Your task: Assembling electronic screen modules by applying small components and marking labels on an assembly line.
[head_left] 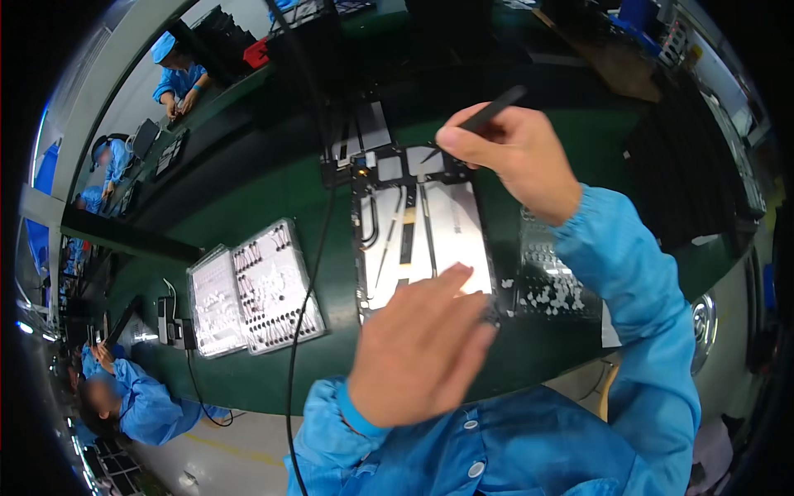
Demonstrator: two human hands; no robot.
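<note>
Nearest: left hand, with fingers loosely extended, over lower end of opened tablet-like device; cannot tell if touching. Lies flat on green table. Likely thin, stiff, fragile; best gripped by rim. Looks silvery, black-framed, with dark lengthwise strips. In right hand: slim black tool, pinched between fingers.

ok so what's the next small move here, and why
I'd probably lower the slim black tool gently onto the opened device, at its far end. The right hand holds the tool with its tip over that end, though whether it touches is unclear; the left hand is over the near end.
</note>
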